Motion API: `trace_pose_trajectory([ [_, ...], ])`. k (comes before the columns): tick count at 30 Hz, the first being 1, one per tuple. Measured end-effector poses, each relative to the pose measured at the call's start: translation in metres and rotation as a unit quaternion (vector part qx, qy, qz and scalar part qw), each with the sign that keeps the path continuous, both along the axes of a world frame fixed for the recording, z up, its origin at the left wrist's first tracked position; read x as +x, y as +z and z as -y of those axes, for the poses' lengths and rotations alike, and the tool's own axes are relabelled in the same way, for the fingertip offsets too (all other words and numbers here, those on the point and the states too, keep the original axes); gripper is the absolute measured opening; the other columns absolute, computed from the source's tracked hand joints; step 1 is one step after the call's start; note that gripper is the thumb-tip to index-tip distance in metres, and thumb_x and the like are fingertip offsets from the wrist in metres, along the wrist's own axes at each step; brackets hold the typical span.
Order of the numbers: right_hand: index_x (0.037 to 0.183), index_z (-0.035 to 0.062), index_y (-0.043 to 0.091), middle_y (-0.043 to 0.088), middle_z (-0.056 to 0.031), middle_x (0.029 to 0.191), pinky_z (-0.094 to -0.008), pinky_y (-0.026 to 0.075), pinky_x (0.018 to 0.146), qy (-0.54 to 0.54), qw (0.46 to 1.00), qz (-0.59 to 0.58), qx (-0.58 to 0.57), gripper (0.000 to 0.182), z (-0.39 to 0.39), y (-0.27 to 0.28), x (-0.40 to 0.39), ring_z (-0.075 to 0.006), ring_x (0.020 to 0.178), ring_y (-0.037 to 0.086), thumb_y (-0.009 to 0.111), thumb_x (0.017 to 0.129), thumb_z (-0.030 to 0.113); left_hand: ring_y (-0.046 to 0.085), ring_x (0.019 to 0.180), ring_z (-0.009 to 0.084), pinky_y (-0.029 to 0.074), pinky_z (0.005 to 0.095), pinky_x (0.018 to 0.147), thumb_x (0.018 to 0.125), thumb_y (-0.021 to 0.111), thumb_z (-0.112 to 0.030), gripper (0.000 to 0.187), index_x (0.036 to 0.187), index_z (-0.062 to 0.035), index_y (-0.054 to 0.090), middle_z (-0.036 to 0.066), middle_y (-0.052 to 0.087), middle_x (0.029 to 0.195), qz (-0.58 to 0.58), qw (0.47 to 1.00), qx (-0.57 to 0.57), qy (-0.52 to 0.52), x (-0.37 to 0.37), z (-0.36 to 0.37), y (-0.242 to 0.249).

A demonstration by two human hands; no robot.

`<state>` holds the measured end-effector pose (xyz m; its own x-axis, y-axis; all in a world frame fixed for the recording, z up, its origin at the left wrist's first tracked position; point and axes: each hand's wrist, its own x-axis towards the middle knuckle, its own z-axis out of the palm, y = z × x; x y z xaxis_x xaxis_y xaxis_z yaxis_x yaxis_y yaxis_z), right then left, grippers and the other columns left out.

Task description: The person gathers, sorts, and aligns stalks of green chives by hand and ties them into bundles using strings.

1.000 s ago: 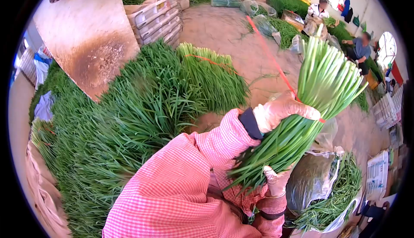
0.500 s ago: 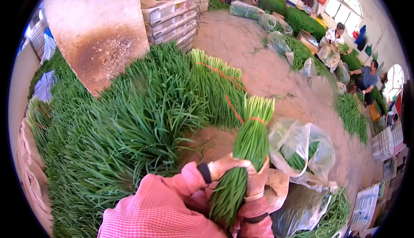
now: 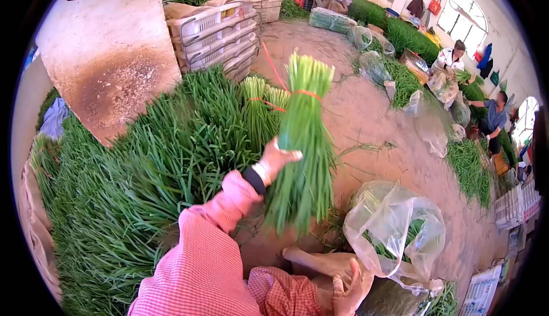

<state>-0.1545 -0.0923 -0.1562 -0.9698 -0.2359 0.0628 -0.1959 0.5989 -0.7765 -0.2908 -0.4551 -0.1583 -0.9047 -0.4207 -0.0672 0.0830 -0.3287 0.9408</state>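
Observation:
My left hand (image 3: pixel 279 160) grips a tied bunch of garlic chives (image 3: pixel 306 138) by its side, fingers hidden behind the leaves and thumb across the front. The bunch is held up with its pale cut ends at the top and an orange-red tie (image 3: pixel 307 93) round it; a loose strand stretches up to the left. Down at the bottom my right hand (image 3: pixel 349 290) is off the bunch, fingers apart and holding nothing, above the tan cloth (image 3: pixel 320 261) at my lap. Just beyond the held bunch stand other tied bunches (image 3: pixel 257 110).
A large mass of chives (image 3: pixel 131 196) covers the left side. White crates (image 3: pixel 217 36) are stacked behind it, beside a stained pale slab (image 3: pixel 108 58). To the right lies a clear plastic bag (image 3: pixel 397 224) with greens inside. Several people sit along the far right among more chives.
My left hand has carried the bunch up and to the left, towards the standing bunches. My right hand has let go and dropped towards my lap.

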Motion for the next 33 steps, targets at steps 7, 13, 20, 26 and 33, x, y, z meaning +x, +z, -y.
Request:
trace_pose_trajectory([
  [7, 0.120, 0.0043, 0.048, 0.054, -0.0150, 0.113, -0.0342, 0.041, 0.088, 0.067, 0.981, -0.089, 0.161, 0.043, -0.001, -0.006, -0.003, -0.0292, 0.102, 0.053, 0.058, 0.081, 0.019, 0.026, 0.128, 0.0316, 0.024, 0.0414, 0.104, 0.082, 0.056, -0.032, 0.074, 0.139, -0.0150, 0.012, 0.020, 0.015, 0.142, 0.451, 0.875, -0.138, 0.107, -0.083, 0.118, -0.101],
  [13, 0.120, 0.0014, 0.046, 0.051, -0.0182, 0.117, -0.0377, 0.040, 0.091, 0.040, 0.996, 0.000, 0.082, 0.043, 0.012, 0.006, 0.011, -0.0336, 0.106, 0.050, 0.055, 0.082, 0.021, 0.031, 0.126, 0.0288, 0.023, 0.0459, 0.104, 0.085, 0.047, -0.008, 0.044, 0.128, -0.0075, 0.040, 0.018, 0.029, 0.138, 0.459, 0.462, -0.663, -0.369, -0.096, 0.093, -0.187],
  [20, 0.119, 0.0025, 0.048, 0.052, -0.0165, 0.116, -0.0338, 0.043, 0.088, -0.058, 0.989, -0.073, 0.110, 0.046, -0.014, 0.029, 0.072, -0.0286, 0.103, 0.053, 0.061, 0.076, 0.012, 0.046, 0.114, 0.0305, 0.037, 0.0377, 0.095, 0.086, 0.044, -0.020, 0.030, 0.109, -0.0091, 0.058, 0.017, 0.051, 0.119, 0.339, 0.633, -0.659, -0.224, -0.077, 0.024, -0.188],
  [26, 0.118, 0.0086, 0.048, 0.052, -0.0124, 0.113, -0.0399, 0.041, 0.084, -0.268, 0.961, 0.016, 0.069, 0.039, -0.043, 0.003, 0.169, -0.0314, 0.096, 0.051, 0.051, 0.082, 0.021, 0.046, 0.058, 0.0107, 0.035, 0.0292, 0.045, 0.086, 0.048, -0.031, 0.015, 0.083, -0.0168, 0.051, -0.002, 0.049, 0.070, 0.296, 0.773, 0.088, -0.554, -0.042, -0.012, -0.264],
  [33, 0.110, 0.0051, 0.054, 0.058, -0.0141, 0.102, -0.0387, 0.043, 0.084, -0.519, 0.853, 0.011, 0.045, 0.030, -0.107, 0.004, 0.308, -0.0319, 0.095, 0.054, 0.052, 0.082, 0.016, 0.050, 0.107, 0.0242, 0.039, 0.0375, 0.092, 0.084, 0.054, -0.029, 0.045, 0.122, -0.0062, 0.045, 0.011, 0.052, 0.118, 0.177, 0.744, -0.086, -0.639, -0.018, -0.183, -0.140],
])
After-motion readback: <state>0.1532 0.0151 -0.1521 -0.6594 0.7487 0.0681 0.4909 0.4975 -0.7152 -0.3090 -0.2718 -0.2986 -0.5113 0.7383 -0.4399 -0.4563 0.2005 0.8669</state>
